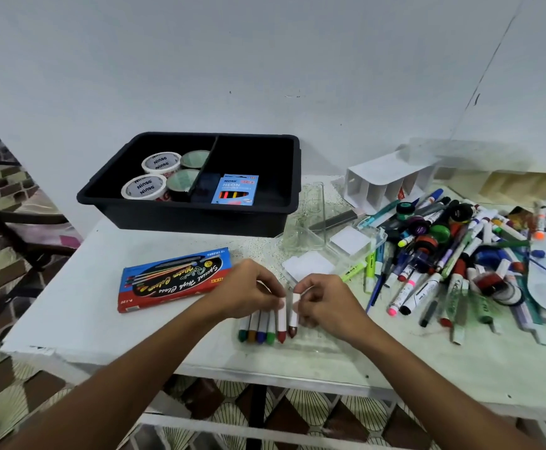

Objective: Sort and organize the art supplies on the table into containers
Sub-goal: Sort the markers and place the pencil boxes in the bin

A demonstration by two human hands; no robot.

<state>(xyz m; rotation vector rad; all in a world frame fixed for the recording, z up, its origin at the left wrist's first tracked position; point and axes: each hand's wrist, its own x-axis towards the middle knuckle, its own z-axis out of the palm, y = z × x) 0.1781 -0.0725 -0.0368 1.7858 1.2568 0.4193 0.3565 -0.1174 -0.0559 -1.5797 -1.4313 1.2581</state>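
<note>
Several white-wrapped crayons [260,328] lie side by side in a clear plastic tray [317,344] near the table's front edge. My left hand [248,292] pinches the top of the red-tipped crayon [281,321]. My right hand [325,298] pinches the brown-tipped crayon [293,316] just beside it. The crayons' red and blue box [174,279] lies to the left. A black divided bin [190,183] at the back holds tape rolls [161,164] and a blue neon-crayon pack [235,190].
A large heap of markers, pens and paint pots [453,251] covers the right side. Clear plastic containers [333,241] with white pads sit mid-table, a white slotted organizer [388,180] behind them. The table's front edge [167,360] runs close below the tray.
</note>
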